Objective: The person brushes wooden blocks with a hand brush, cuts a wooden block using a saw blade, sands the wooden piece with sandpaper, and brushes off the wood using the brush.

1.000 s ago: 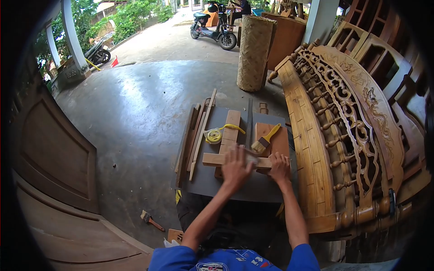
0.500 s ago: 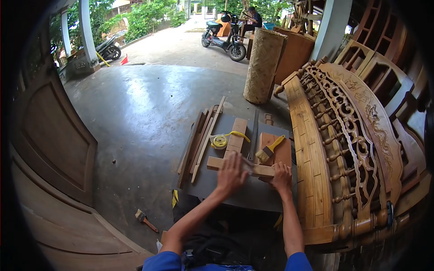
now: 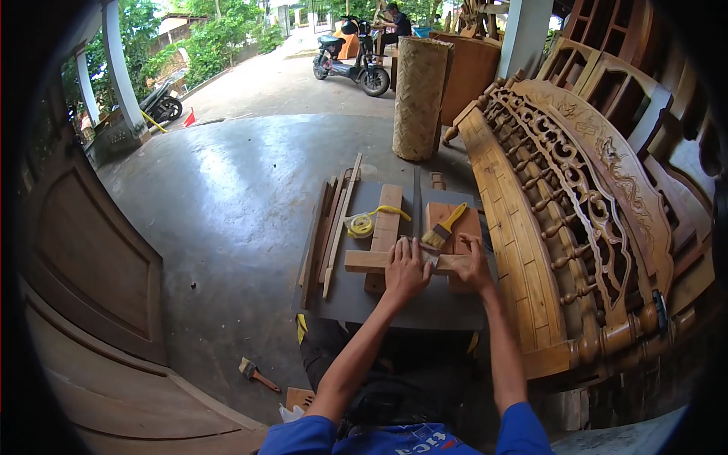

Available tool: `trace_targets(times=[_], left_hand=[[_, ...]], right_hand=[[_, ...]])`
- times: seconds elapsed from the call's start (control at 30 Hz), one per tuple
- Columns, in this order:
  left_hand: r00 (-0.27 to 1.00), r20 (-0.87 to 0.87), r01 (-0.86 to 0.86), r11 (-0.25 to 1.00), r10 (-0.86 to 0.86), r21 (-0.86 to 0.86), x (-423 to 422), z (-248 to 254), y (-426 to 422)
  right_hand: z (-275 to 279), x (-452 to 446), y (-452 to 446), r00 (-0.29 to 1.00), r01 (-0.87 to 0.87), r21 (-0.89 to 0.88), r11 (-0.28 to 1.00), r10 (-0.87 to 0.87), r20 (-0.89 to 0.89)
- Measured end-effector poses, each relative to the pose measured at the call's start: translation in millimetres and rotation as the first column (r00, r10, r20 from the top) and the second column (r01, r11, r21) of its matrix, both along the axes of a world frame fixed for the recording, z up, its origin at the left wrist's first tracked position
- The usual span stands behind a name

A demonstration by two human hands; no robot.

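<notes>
A wooden bar (image 3: 365, 262) lies crosswise on the dark work table, over another wooden block (image 3: 386, 220). My left hand (image 3: 408, 271) presses down on the bar's middle, fingers together over a small pale sheet (image 3: 430, 256) that looks like sandpaper; most of it is hidden. At the bar's right end is my right hand (image 3: 474, 265), its thumb along the near side and its fingers partly raised around the end. Just beyond the hands, a yellow-handled paintbrush (image 3: 444, 226) rests on a reddish wooden block (image 3: 464, 221). A yellow tape measure (image 3: 360, 225) sits by the upright block.
Thin wooden strips (image 3: 331, 235) line the left side of the table (image 3: 345, 303). A second brush (image 3: 258, 374) is on the floor. A carved wooden bed panel (image 3: 561, 197) stands close on the right, wooden doors (image 3: 91, 250) on the left. Farther off are a scooter (image 3: 353, 64) and a seated person (image 3: 396, 26).
My left hand has slid right along the bar, closer to my right hand. My right hand's fingers have lifted from their tighter wrap. The whole view has shifted slightly.
</notes>
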State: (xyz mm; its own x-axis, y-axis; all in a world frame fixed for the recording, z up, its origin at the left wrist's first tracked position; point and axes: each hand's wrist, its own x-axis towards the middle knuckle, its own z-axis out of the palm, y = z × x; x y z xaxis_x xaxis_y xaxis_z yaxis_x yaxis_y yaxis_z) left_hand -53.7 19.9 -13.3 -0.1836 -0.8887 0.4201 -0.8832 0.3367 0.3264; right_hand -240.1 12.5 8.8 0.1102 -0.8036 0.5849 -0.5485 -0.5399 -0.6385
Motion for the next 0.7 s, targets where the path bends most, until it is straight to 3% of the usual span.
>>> trace_targets(times=[0.03, 0.13, 0.23, 0.27, 0.3, 0.33, 0.37, 0.4, 0.43, 0.47, 0.53, 0.63, 0.7], left_hand=[[1.0, -0.023, 0.016, 1.0, -0.015, 0.023, 0, 0, -2], [0.993, -0.113, 0.02, 1.0, -0.017, 0.018, -1, 2, -1], [0.979, -0.146, 0.149, 0.989, -0.144, 0.021, 10, -14, -15], [0.965, -0.16, 0.213, 0.977, -0.207, 0.024, 20, -15, -20], [0.877, -0.414, 0.311, 0.945, -0.245, 0.099, 30, 6, -18], [0.902, -0.403, 0.287, 0.914, -0.156, 0.287, 48, 24, -17], [0.924, -0.344, 0.244, 0.949, -0.165, 0.199, 66, 27, -19], [0.972, -0.146, 0.181, 0.983, -0.184, -0.031, 78, 40, -13], [0.979, 0.05, 0.201, 0.978, -0.198, -0.063, 94, 40, -14], [0.964, 0.165, 0.209, 0.978, -0.21, 0.024, 107, 33, -16], [0.965, -0.071, 0.263, 0.928, -0.254, 0.262, 116, 15, -24], [0.968, 0.047, 0.241, 0.968, -0.245, 0.068, 116, 3, -20], [0.973, 0.008, 0.229, 0.973, -0.229, -0.006, 114, 4, -17]], right_hand=[[12, 9, 7, 0.991, -0.085, -0.087, 0.993, 0.094, 0.098], [39, 78, 24, 0.801, -0.216, 0.016, 0.976, 0.168, 0.575], [-18, 97, -9, 0.955, -0.198, 0.153, 0.968, 0.155, 0.254], [-23, 100, -12, 0.968, -0.104, 0.102, 0.989, 0.077, 0.238], [-27, 102, -14, 0.975, -0.009, 0.048, 0.999, -0.002, 0.222], [-30, 104, -13, 0.973, 0.09, 0.001, 0.996, -0.088, 0.212], [-32, 104, -9, 0.985, 0.169, -0.076, 0.983, -0.168, 0.029], [-36, 105, -4, 0.969, 0.212, -0.134, 0.968, -0.226, -0.096], [-38, 106, -2, 0.932, 0.244, -0.203, 0.948, -0.287, -0.221], [-37, 107, -3, 0.873, 0.26, -0.279, 0.924, -0.349, -0.341], [-32, 101, 2, 0.858, 0.217, -0.208, 0.954, -0.287, -0.425], [-26, 72, 3, 0.873, 0.112, -0.123, 0.986, -0.157, -0.462], [-43, 26, -10, 0.786, 0.419, -0.175, 0.891, -0.452, -0.422]])
